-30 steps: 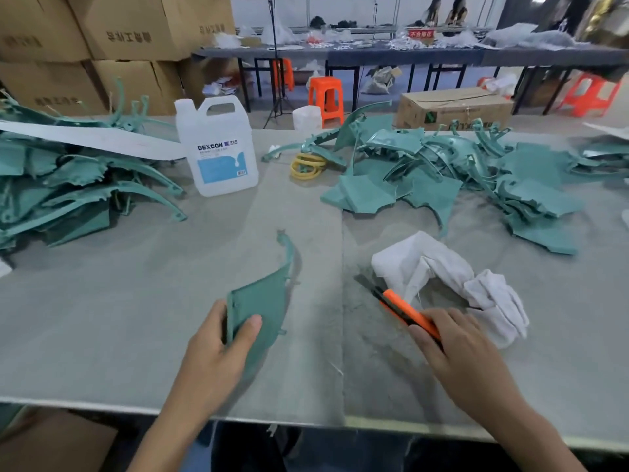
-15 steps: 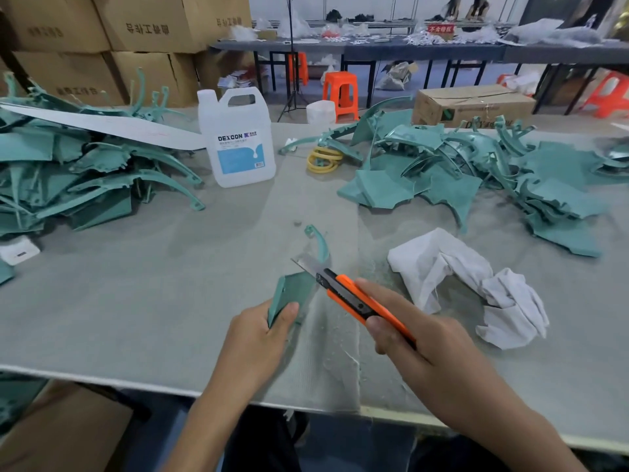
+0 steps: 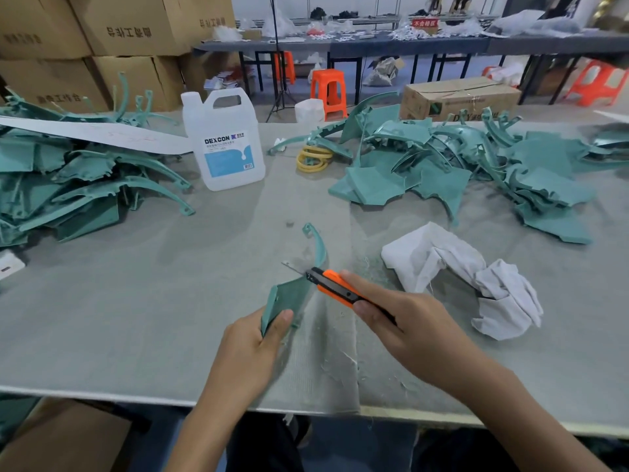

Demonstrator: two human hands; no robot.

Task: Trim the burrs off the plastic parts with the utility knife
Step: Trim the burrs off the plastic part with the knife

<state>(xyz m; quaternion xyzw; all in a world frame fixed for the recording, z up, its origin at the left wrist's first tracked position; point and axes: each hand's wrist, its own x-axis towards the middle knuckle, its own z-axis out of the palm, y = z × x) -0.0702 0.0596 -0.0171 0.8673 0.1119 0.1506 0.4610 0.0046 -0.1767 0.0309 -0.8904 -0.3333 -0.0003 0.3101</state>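
Plastic part (image 3: 292, 296): centre frame, flat a second ago, now stood on edge, pinched by my left hand (image 3: 252, 338).
Knife (image 3: 337, 287): lifted from beside the cloth (image 3: 442, 260), gripped in my right hand (image 3: 401, 318), blade at the part's upper edge.
Trimming, I judge, begins.

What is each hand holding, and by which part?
The left hand grips the green plastic part by its near, wide end; the right hand holds the utility knife by the rear of its orange handle.
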